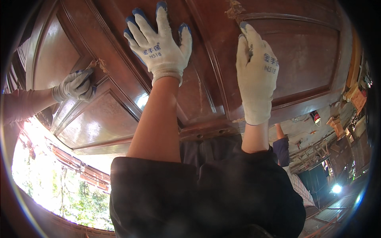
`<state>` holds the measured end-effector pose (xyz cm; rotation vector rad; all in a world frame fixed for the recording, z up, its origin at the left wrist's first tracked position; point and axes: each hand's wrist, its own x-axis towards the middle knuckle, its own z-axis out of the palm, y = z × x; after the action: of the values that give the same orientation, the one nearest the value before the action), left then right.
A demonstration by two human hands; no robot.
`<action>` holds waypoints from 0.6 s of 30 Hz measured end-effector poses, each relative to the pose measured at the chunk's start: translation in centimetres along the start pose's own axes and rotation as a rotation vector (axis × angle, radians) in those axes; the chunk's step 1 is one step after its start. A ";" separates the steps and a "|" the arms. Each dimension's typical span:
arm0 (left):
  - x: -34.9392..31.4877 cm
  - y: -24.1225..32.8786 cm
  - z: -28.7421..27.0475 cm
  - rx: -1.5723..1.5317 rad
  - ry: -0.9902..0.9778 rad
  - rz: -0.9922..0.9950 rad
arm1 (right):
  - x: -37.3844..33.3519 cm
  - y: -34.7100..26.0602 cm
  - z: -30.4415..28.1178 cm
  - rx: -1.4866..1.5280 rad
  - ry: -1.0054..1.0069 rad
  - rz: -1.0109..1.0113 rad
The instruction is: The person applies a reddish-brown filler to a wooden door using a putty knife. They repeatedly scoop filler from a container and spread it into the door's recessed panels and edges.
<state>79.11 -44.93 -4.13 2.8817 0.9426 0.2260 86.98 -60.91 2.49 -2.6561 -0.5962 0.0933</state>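
One large red-brown wooden panel (301, 59) spans 10 through 12 to 2 o'clock, glossy and grooved. What bears it cannot be made out. Judged risk: if poorly propped, uneven pressure could rock or slide it.

Left hand (158, 43), gloved, between 11 and 12: digits spread apart, laid palm-down on the wood; grip clasps nothing. Risk: the polished face offers little purchase, so leaning weight there could make the palm skid.

Right hand (258, 75), gloved, at 2: fingers near together, pointing toward 1. Whether this grip pinches anything, cannot tell. Risk: with only fingertips forward, a sudden shift of the wood would find little hold.

Co-worker's gloved hand (75, 85), between 9 and 10, fingers curled, on the same wood. Risk: two people pressing out of step could twist it or trap a finger.

Upper tan scrap (235, 10), near 1, just beyond the right fingertips; side tan scrap (102, 65), at 10, by the co-worker. Both ragged, material unclear. Risk: snagging on fabric, or grit beneath scratching the finish.
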 end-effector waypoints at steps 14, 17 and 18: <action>0.0 -0.4 0.2 0.003 -0.040 -0.004 | -0.4 -0.1 1.2 -0.111 -0.039 0.020; 0.0 -0.4 0.1 0.002 -0.045 -0.003 | -0.1 -0.1 0.8 -0.041 -0.040 0.050; 0.0 -0.4 0.0 -0.002 -0.049 -0.004 | 0.0 0.0 0.8 -0.007 -0.023 0.053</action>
<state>78.85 -44.62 -4.24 2.8693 0.9398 0.1557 86.86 -60.61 1.75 -2.6812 -0.5342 0.1379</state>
